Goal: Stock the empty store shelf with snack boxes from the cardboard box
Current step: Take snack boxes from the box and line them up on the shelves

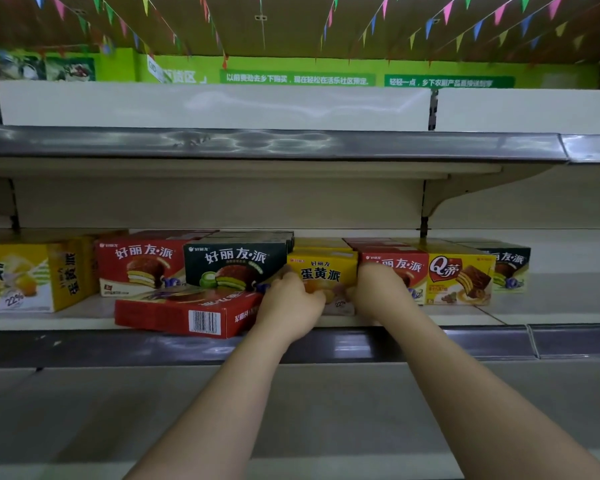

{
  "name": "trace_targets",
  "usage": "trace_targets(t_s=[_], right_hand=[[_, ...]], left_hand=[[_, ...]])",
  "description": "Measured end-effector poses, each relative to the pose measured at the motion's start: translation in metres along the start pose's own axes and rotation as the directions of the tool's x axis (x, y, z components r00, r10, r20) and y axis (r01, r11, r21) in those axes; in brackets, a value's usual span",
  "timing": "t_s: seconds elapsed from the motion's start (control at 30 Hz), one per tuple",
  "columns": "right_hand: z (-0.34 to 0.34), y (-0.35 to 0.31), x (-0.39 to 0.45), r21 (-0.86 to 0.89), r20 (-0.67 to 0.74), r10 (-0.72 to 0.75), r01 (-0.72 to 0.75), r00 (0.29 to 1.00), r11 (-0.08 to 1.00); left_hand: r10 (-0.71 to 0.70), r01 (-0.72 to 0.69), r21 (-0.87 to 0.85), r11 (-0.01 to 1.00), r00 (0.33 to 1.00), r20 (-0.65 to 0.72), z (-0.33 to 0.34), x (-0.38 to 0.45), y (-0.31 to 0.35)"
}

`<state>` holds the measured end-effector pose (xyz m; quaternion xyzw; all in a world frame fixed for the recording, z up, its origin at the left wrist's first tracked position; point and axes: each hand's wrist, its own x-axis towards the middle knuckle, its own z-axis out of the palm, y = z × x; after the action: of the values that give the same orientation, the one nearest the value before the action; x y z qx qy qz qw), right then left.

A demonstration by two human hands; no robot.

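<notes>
A yellow snack box (321, 268) stands upright on the middle shelf (465, 318), in a row of boxes. My left hand (290, 301) grips its left side and my right hand (378, 289) grips its right side. To its left stand a dark green box (234, 263) and a red box (139, 263). Right of it are another red box (399, 263), partly behind my right hand, and a yellow Q box (461, 277). A red box (187, 313) lies flat at the shelf's front edge, barcode facing me. The cardboard box is not in view.
A large yellow box (32, 275) stands at the far left, and a dark green box (511, 268) at the right end of the row. The upper shelf (274, 145) overhangs the row. A lower shelf (118, 410) spreads below my arms.
</notes>
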<state>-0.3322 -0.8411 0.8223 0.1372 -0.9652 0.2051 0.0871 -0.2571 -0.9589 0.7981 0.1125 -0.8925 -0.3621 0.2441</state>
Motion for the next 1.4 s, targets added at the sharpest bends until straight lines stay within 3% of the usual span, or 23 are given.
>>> trace_targets(t_s=[0.23, 0.43, 0.67, 0.77, 0.87, 0.93, 1.0, 1.07, 1.17, 1.3, 1.4], right_hand=[[0.000, 0.006, 0.012, 0.094, 0.022, 0.038, -0.040, 0.999, 0.995], [0.010, 0.012, 0.009, 0.151, -0.158, 0.061, -0.036, 0.986, 0.988], [0.009, 0.008, 0.007, 0.177, -0.129, 0.107, -0.083, 0.986, 0.981], [0.013, 0.008, -0.001, 0.184, -0.235, 0.079, -0.036, 0.969, 0.982], [0.013, 0.004, -0.013, 0.029, -0.327, -0.018, 0.029, 0.945, 0.999], [0.011, -0.003, -0.023, -0.084, -0.378, -0.120, 0.095, 0.918, 0.992], [0.008, -0.015, -0.035, -0.089, -0.439, -0.200, 0.179, 0.876, 0.980], [0.004, -0.032, -0.044, 0.024, -0.395, -0.206, 0.235, 0.895, 0.972], [0.007, -0.062, -0.052, 0.118, -0.123, -0.185, 0.199, 0.975, 0.973], [0.019, -0.091, -0.066, -0.011, 0.015, -0.111, 0.112, 0.994, 0.994], [0.026, -0.099, -0.071, 0.014, 0.034, -0.084, 0.084, 0.996, 0.996]], left_hand=[[0.020, -0.020, 0.005, 1.000, 0.999, -0.029, 0.002, -0.001, 0.001], [0.033, -0.031, 0.054, 0.998, 0.999, -0.043, 0.004, -0.002, 0.001], [0.023, -0.020, 0.090, 0.996, 0.999, -0.039, 0.005, 0.000, 0.002], [0.009, -0.006, 0.089, 0.996, 0.999, -0.040, 0.006, -0.001, 0.002], [0.045, -0.048, -0.015, 0.999, 0.989, -0.141, 0.007, -0.007, 0.005], [0.118, -0.159, -0.160, 0.974, 0.964, -0.238, 0.003, -0.019, 0.007], [0.195, -0.283, -0.287, 0.915, 0.934, -0.300, -0.005, -0.035, 0.009], [0.272, -0.391, -0.325, 0.861, 0.894, -0.355, -0.024, -0.049, 0.010], [0.294, -0.461, -0.295, 0.837, 0.833, -0.469, -0.073, -0.056, 0.000], [0.025, -0.196, -0.372, 0.907, 0.908, -0.417, -0.136, -0.038, -0.047], [-0.142, 0.135, -0.046, 0.990, 0.955, -0.262, -0.163, -0.019, -0.094]])
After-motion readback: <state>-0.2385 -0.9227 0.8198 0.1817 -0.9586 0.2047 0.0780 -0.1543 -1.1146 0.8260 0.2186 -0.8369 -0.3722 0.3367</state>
